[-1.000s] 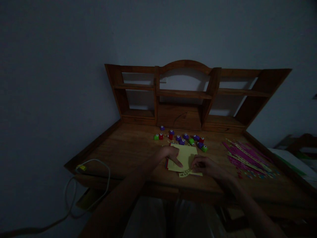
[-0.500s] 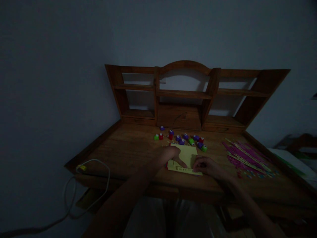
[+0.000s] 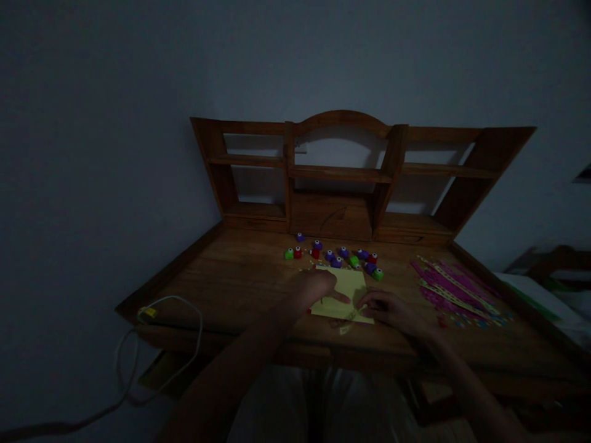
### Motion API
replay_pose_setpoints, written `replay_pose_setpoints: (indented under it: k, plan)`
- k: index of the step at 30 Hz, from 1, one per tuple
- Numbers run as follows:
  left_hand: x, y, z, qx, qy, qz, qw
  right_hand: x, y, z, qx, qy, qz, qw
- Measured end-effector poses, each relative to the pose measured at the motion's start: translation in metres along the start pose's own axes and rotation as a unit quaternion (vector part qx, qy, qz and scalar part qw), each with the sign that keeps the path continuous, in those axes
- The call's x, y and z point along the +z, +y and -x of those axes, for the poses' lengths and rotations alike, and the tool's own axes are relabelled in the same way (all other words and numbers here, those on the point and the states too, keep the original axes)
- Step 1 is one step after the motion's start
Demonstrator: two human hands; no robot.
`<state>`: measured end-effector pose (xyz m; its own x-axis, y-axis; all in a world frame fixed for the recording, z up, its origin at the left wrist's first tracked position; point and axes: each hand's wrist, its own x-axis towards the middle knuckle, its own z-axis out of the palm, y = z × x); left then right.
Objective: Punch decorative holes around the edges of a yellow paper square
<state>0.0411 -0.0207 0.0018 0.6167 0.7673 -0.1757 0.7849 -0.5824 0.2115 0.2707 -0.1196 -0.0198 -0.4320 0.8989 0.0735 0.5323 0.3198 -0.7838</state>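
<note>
A yellow paper sheet lies on a thin stack of coloured sheets near the front of the wooden desk. My left hand rests flat on the sheet's left side, fingers stretched toward the middle. My right hand is curled at the sheet's lower right edge, fingers pinched on a narrow punched yellow paper strip that hangs over the sheet's front edge. The dim light hides finer detail.
Several small purple, red and green craft punches stand in a row behind the sheet. Pink and yellow punched strips lie at the right. A wooden shelf hutch rises at the back. A white cable loops over the desk's left front corner.
The punched yellow strip has shifted along the sheet's front edge, first up onto the sheet, now tilted over the edge again. Both hands stayed on the sheet with small finger shifts.
</note>
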Motion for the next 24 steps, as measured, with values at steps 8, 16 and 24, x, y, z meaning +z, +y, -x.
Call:
replay_pose_setpoints:
  k: [8,16,24]
  plan:
    - [-0.006,0.001,-0.001,-0.026,-0.049,0.007,0.998,0.001,-0.005,-0.007,-0.028,-0.008,-0.026,0.999]
    - [-0.006,0.002,0.005,-0.019,-0.022,0.033,0.999,-0.009,0.004,-0.001,-0.004,-0.049,-0.018,0.999]
    - [-0.014,0.007,0.011,0.005,-0.025,0.034,0.999,-0.006,0.006,0.003,0.011,-0.013,-0.010,1.000]
